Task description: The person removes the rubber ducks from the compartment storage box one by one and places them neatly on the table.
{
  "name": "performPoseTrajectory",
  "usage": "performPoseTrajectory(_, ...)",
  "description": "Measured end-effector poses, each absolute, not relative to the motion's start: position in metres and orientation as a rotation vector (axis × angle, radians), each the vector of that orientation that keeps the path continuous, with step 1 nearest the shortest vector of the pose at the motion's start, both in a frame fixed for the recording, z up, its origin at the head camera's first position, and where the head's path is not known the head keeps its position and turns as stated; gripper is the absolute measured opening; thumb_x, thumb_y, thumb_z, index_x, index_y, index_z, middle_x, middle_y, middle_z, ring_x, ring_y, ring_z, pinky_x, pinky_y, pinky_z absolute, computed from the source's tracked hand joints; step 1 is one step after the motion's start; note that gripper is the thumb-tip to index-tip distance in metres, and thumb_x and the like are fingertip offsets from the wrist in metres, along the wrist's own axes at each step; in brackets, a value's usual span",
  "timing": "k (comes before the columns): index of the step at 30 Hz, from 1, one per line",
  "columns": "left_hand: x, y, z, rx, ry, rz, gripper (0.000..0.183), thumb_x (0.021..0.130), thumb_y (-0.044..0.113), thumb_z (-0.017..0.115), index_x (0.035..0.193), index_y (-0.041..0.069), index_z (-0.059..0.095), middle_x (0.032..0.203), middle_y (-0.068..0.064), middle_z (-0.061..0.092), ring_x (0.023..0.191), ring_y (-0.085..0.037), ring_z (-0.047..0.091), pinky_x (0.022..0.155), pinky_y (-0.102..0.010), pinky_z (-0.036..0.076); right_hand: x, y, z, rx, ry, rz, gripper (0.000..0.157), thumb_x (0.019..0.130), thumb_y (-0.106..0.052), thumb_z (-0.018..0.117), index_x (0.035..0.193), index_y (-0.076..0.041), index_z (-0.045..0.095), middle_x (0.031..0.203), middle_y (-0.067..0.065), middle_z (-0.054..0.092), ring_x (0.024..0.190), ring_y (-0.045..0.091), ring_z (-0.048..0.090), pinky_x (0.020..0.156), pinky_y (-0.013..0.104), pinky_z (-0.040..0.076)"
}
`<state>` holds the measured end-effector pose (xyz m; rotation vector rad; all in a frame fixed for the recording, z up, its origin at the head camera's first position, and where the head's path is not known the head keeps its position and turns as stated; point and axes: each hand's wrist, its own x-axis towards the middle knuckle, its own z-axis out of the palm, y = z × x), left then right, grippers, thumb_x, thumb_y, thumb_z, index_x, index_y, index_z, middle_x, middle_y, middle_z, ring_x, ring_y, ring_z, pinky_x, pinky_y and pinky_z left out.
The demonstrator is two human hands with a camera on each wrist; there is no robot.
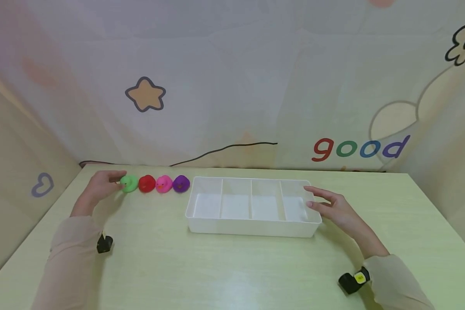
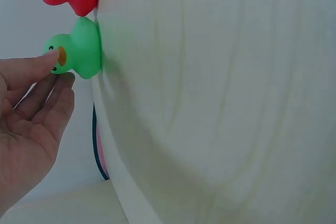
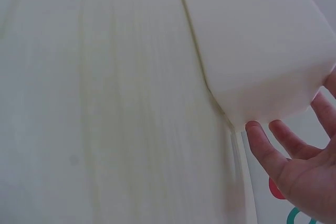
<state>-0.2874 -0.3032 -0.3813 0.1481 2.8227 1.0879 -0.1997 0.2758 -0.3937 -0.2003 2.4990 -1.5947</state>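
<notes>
My left hand pinches a green rubber duck at the left end of a row. In the left wrist view, the thumb lies at the orange beak of the green duck, with the other fingers curved below and behind. Beside it sit a red duck, a pink duck and a purple duck. My right hand holds the right end of a white divided box, thumb and forefinger over its rim. Lower fingertips touch the outer end wall in the right wrist view.
The box's compartments, split by thin dividers, hold nothing visible. A pale wooden table carries everything. Behind it hangs a printed cloth with a star and the word "good"; cloth also closes off both sides.
</notes>
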Motion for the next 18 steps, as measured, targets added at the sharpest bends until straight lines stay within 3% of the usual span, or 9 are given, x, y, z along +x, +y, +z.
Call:
performPoseTrajectory(12, -0.278, -0.305, -0.384, 0.173, 2.917, 1.154, 0.054, 0.087, 0.008, 0.058, 0.133, -0.008, 0.037, 0.134, -0.03, 0.038, 0.121, -0.045, 0.038, 0.095, -0.053, 0.037, -0.202, 0.277, -0.387, -0.238, 2.589, -1.513, 0.057, 0.09, -0.029, 0.058, 0.138, -0.004, 0.038, 0.145, 0.018, 0.029, 0.115, 0.041, 0.048, 0.089, 0.04, 0.047)
performPoseTrajectory(18, -0.269, -0.302, -0.388, 0.188, 2.956, 1.201, 0.055, 0.087, 0.009, 0.059, 0.135, -0.007, 0.035, 0.133, -0.031, 0.039, 0.119, -0.046, 0.04, 0.093, -0.051, 0.039, -0.199, 0.279, -0.378, -0.236, 2.624, -1.492, 0.06, 0.089, -0.032, 0.058, 0.138, -0.005, 0.037, 0.142, 0.018, 0.033, 0.119, 0.042, 0.044, 0.095, 0.054, 0.037)
